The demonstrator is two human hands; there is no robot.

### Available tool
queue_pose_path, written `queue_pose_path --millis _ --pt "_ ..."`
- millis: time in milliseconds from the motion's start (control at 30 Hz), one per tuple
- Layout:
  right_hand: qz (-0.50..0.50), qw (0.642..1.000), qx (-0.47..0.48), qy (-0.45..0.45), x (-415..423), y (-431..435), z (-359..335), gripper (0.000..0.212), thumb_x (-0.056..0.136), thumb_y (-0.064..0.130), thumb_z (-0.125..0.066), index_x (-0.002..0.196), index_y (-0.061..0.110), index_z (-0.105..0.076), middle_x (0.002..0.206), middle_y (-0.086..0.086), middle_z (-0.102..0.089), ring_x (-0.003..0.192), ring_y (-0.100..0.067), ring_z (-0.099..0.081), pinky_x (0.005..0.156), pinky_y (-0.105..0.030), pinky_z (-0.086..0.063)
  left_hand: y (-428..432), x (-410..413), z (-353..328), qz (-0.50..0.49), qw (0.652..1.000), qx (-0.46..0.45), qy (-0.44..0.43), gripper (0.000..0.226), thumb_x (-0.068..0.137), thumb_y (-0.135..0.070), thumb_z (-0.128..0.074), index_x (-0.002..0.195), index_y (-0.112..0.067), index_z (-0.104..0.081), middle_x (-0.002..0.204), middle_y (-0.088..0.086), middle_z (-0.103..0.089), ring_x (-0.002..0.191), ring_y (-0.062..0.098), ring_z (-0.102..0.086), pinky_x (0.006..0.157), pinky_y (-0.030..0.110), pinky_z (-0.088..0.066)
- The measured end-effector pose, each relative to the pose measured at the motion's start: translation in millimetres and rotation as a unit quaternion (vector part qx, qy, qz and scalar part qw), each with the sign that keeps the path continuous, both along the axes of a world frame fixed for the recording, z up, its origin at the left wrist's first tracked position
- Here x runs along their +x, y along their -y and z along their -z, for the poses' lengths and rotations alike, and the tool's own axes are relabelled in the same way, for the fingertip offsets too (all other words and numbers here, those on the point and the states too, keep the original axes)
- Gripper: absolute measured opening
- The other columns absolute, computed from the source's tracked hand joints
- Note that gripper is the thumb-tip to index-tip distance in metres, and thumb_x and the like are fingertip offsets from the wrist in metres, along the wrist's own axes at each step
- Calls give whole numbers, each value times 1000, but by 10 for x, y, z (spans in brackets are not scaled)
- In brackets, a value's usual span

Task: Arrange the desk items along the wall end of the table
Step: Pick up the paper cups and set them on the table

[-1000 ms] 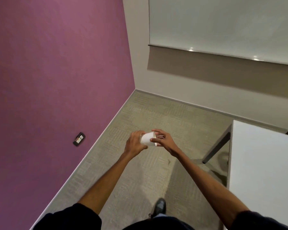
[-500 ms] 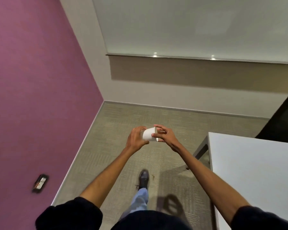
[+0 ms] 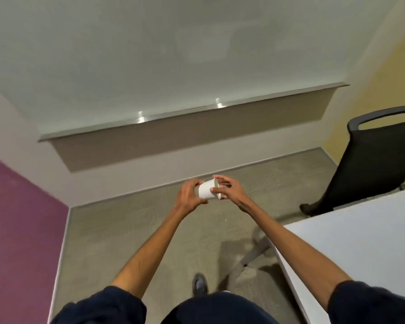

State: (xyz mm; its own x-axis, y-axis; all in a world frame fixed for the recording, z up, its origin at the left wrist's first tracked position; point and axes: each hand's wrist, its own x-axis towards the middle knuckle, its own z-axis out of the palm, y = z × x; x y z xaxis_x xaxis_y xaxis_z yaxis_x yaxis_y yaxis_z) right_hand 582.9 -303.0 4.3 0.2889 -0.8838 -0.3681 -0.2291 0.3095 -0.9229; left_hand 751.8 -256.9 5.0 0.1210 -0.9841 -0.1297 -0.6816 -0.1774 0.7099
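White paper cup (image 3: 206, 190) lies on its side in mid-air at 12 o'clock, over the carpet (image 3: 117, 230), mouth toward 3. My left hand (image 3: 189, 195) curls round its base; my right hand (image 3: 230, 192) pinches its rim. Table (image 3: 360, 242) sits at 4 o'clock, chair (image 3: 372, 160) at 2.

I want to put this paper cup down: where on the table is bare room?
The table top in view is bare, from its near corner back to the black chair. Nothing crowds it. The left hand and right hand hold the cup.
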Motion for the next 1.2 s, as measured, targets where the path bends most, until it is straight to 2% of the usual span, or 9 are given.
queue_pose_path --millis 167,300,500,567,700,800,900,1067,1200 --pt "51 998 -1 -20 -153 568 -67 53 80 -1 -75 130 9 -62 125 -18 -57 103 -22 -59 85 -46 -56 785 -76 45 67 997 -12 -20 61 54 -16 -92 108 -8 -65 104 8 -69 95 26 -63 81 39 -52" --pt "100 994 2 -33 -436 870 4 51 80 2 -76 129 12 -63 113 -6 -59 93 -18 -60 68 -29 -53 1308 -354 130 143 989 21 -31 63 55 -19 -93 109 -9 -63 105 7 -69 96 25 -64 81 41 -55" --pt "180 982 15 -52 -1070 1251 184 46 81 8 -76 126 15 -65 111 -5 -63 83 -12 -61 58 -22 -49 2062 -998 294 271 958 88 -18 65 55 -23 -94 109 -6 -61 107 10 -68 98 26 -63 81 38 -52" --pt "214 975 25 -50 -1295 1341 217 45 82 9 -75 126 16 -65 116 -8 -65 91 -15 -62 62 -24 -50 2282 -1255 310 317 943 104 -11 65 56 -24 -94 108 -6 -60 108 10 -67 96 25 -62 78 36 -51" --pt "294 955 42 -21 -1727 1453 282 45 85 8 -73 128 15 -64 130 -11 -63 114 -26 -60 84 -41 -54 2660 -1741 309 389 915 110 0 64 57 -25 -94 108 -6 -59 108 10 -67 90 21 -59 72 33 -46" --pt "347 937 42 -23 -2000 1509 268 47 85 7 -73 130 13 -63 134 -11 -60 113 -23 -60 79 -33 -56 2855 -2091 276 428 898 107 0 64 57 -24 -94 109 -6 -59 109 11 -66 92 21 -59 76 37 -50" --pt "399 916 30 -32 -2220 1443 243 47 84 4 -73 130 8 -63 134 -16 -60 121 -28 -58 96 -46 -53 2951 -2437 276 468 877 109 4 65 59 -22 -93 111 -6 -58 110 11 -64 95 22 -59 79 38 -52" --pt "476 877 37 -53 -2576 1195 206 44 86 11 -73 129 12 -64 130 -12 -64 119 -26 -58 95 -45 -53 2967 -3069 269 560 819 124 29 67 61 -24 -92 115 -9 -55 113 10 -65 102 26 -63 86 42 -56" --pt "553 829 38 -71 -2817 940 207 46 87 10 -72 132 7 -61 133 -14 -61 119 -27 -58 104 -43 -51 2860 -3559 275 630 766 121 42 67 62 -25 -91 116 -9 -53 114 9 -65 104 25 -63 87 42 -57"
